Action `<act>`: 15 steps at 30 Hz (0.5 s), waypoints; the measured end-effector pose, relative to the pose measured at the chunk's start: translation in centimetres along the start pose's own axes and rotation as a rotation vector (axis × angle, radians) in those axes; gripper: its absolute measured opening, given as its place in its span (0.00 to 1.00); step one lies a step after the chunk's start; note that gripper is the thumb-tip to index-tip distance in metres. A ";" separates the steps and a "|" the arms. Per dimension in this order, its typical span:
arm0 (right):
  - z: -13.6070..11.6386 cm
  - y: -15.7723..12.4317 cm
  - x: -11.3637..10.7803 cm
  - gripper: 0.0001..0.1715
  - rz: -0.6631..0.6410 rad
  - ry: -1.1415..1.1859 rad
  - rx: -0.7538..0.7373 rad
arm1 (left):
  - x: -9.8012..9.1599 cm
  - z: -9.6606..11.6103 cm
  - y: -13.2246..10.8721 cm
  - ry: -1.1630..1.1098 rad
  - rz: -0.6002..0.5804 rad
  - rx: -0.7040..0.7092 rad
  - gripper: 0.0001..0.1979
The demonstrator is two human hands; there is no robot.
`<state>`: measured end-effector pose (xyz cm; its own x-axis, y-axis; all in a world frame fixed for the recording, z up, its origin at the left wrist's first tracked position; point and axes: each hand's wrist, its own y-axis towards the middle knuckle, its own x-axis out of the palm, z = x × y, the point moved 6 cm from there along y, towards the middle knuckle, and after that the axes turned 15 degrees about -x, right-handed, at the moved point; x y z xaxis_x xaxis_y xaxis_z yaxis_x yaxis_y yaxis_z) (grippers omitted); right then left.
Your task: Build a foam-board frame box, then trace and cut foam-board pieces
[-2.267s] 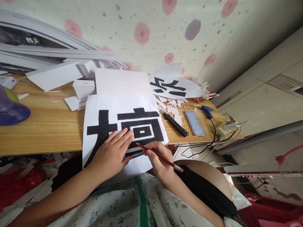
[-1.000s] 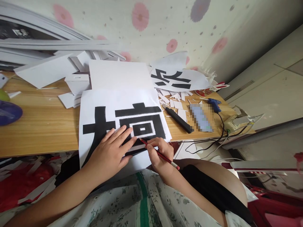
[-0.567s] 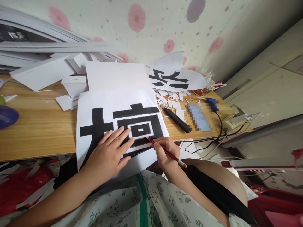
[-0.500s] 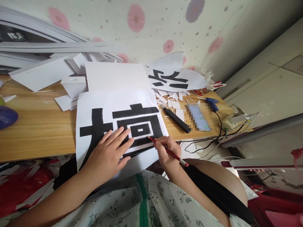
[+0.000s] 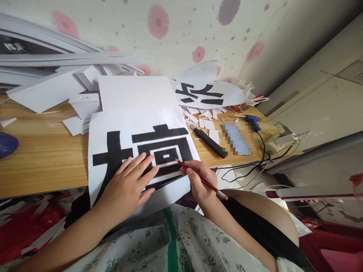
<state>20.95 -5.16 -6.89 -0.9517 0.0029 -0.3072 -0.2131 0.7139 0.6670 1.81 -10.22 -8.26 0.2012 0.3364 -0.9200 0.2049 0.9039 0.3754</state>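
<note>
Currently left hand (image 5: 129,185) spread flat on lettered sheet (image 5: 154,136); right hand (image 5: 202,180) pinching pencil (image 5: 210,185), tip at inner box (image 5: 166,156). I'd advise light strokes, sheet unshifted.

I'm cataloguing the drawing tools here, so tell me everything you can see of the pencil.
The pencil has a red, dark-striped shaft, apparently painted wood, a pale metallic-looking band and a pinkish-red eraser end. The right hand grips it aslant, sharpened tip toward the black character on the white sheet; whether the tip touches is unclear.
</note>
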 end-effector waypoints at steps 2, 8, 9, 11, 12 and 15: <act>-0.5 0.5 1.0 0.08 -0.067 -0.006 -0.032 | 0.1 0.0 0.0 -0.002 -0.011 -0.008 0.21; 0.0 0.9 1.7 0.09 -0.009 -0.188 0.012 | 0.1 0.0 0.0 0.037 -0.019 0.002 0.22; 0.1 0.9 1.8 0.10 -0.010 -0.191 0.009 | 0.1 0.1 0.0 0.041 -0.017 0.006 0.22; 0.2 0.8 1.9 0.11 -0.024 -0.173 -0.009 | 0.1 0.1 0.0 0.044 -0.013 0.012 0.22; 0.1 0.7 1.9 0.12 -0.029 -0.166 -0.016 | 0.1 0.1 0.0 0.044 -0.011 0.013 0.22; -0.1 0.7 2.0 0.12 -0.054 -0.190 -0.037 | 0.0 0.1 0.0 0.045 -0.007 0.013 0.21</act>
<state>18.89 -4.67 -6.96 -0.8807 0.0999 -0.4631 -0.2737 0.6905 0.6695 1.94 -10.22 -8.25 0.1567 0.3421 -0.9265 0.2185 0.9028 0.3703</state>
